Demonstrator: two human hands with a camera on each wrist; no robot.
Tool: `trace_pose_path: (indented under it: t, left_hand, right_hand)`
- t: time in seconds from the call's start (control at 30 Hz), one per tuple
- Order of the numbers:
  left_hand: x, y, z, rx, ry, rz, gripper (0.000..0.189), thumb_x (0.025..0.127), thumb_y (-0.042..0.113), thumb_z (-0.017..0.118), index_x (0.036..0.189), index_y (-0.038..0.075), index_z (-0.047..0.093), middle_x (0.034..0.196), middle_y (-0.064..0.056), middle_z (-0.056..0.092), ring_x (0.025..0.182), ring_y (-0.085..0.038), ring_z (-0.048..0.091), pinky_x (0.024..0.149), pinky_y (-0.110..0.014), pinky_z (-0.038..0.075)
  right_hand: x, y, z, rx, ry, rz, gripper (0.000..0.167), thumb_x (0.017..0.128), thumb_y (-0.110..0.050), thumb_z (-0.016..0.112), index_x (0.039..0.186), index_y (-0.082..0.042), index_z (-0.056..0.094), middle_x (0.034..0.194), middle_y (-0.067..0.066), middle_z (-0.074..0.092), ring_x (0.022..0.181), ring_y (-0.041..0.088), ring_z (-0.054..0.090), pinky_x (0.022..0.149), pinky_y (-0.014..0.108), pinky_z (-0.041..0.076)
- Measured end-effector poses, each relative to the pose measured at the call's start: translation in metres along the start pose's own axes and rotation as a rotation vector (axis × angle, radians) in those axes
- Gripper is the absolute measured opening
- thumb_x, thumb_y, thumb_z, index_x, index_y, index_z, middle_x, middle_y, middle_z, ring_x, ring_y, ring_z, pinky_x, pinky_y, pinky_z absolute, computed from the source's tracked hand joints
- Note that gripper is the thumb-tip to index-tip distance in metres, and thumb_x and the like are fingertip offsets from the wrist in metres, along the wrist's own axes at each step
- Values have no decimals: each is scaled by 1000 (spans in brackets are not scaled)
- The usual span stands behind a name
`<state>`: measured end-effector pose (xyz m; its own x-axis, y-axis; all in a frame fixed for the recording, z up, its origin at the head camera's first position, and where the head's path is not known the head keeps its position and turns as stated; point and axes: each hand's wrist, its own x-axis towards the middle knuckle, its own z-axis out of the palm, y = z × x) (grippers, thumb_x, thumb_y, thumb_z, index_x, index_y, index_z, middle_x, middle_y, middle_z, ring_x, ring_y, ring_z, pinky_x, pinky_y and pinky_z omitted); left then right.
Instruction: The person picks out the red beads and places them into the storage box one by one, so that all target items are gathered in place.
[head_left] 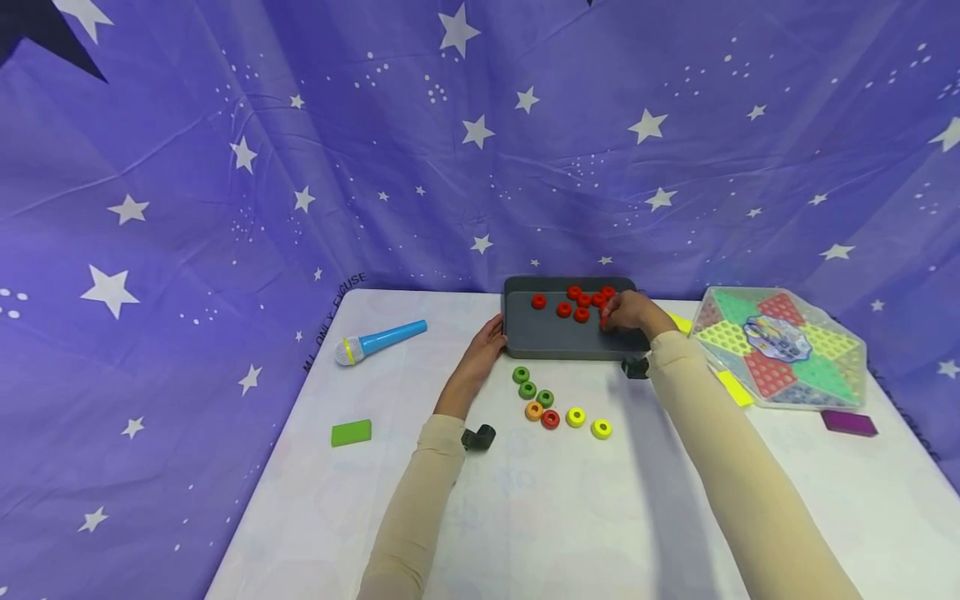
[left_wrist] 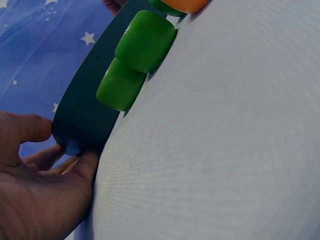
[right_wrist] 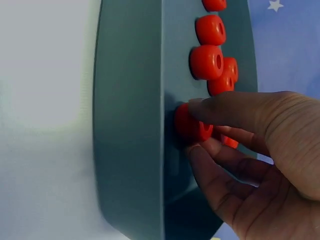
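Observation:
At the back of the table lies a dark grey tray (head_left: 555, 340) with several chunky red ring beads (head_left: 564, 309) in it. Inside its right end, my right hand (head_left: 628, 312) pinches one red ring bead (right_wrist: 186, 121) between thumb and fingers, low over the tray floor. My left hand (head_left: 483, 346) rests against the tray's left end; its thumb (left_wrist: 37, 128) is at the rim, the fingertips along the wall. Just in front of the tray stand green ring beads (head_left: 528, 390), an orange one (head_left: 534, 410), a red one (head_left: 551, 419) and two yellow ones (head_left: 576, 417).
A blue toy microphone (head_left: 390, 337) and a green block (head_left: 351, 432) lie on the left. On the right are a hexagonal game board (head_left: 776, 348), yellow pieces (head_left: 735, 389) and a purple block (head_left: 849, 422). A starry purple cloth (head_left: 555, 208) hangs behind the table.

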<state>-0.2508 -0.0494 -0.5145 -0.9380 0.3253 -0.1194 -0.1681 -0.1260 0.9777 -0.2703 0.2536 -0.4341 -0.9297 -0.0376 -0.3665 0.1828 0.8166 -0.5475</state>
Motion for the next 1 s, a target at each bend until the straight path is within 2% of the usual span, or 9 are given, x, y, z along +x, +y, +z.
trace_pose_path:
  t: [0.2, 0.37, 0.47, 0.7, 0.8, 0.9, 1.0]
  left_hand:
    - [1, -2, 2, 6, 4, -11, 55, 100, 1, 41, 153, 11, 27, 157, -8, 30, 143, -20, 29, 116, -36, 29]
    - [2, -3, 1, 10, 3, -10, 56, 100, 1, 41, 153, 11, 27, 157, -9, 29, 143, -21, 29, 116, -37, 29]
    - [2, -3, 2, 10, 12, -10, 56, 100, 0, 41, 153, 10, 27, 156, -9, 30, 143, -21, 30, 116, -37, 30]
    - [3, -2, 2, 4, 13, -7, 56, 100, 0, 41, 153, 11, 27, 157, -9, 29, 143, -21, 29, 116, -38, 29]
    - [3, -1, 1, -2, 11, -3, 56, 100, 0, 41, 153, 11, 27, 157, -9, 29, 143, -21, 29, 116, -37, 29]
    - [3, -1, 1, -2, 9, -3, 55, 100, 0, 41, 153, 11, 27, 156, -9, 30, 143, -20, 30, 116, -37, 30]
    - [4, 0, 0, 0, 6, 1, 55, 101, 1, 40, 153, 11, 27, 156, -9, 30, 143, -20, 30, 116, -37, 29]
  right_hand:
    - [-8, 8, 5, -2, 86, -75, 35, 82, -14, 73, 110, 3, 61, 99, 13, 64, 82, 22, 58, 70, 29, 49]
    - [-22, 11, 11, 30, 196, -126, 42, 86, -18, 70, 121, 3, 59, 115, 22, 63, 99, 33, 59, 86, 46, 50]
    - [-33, 11, 17, 110, 230, -152, 45, 89, -19, 67, 128, 1, 55, 121, 23, 61, 109, 37, 58, 93, 50, 48]
    - [-60, 8, 37, 293, 243, -189, 46, 90, -22, 68, 131, -7, 55, 119, 18, 63, 107, 30, 61, 84, 39, 56]
    - [-74, 2, 48, 346, 240, -245, 45, 89, -24, 70, 129, -9, 57, 123, 18, 62, 108, 29, 62, 80, 33, 57]
    - [-89, -4, 63, 390, 225, -301, 45, 88, -25, 72, 128, -11, 58, 128, 17, 60, 112, 27, 61, 82, 31, 55]
    - [-104, -10, 81, 434, 198, -320, 45, 88, -24, 72, 129, -11, 58, 131, 15, 59, 114, 26, 61, 85, 32, 53]
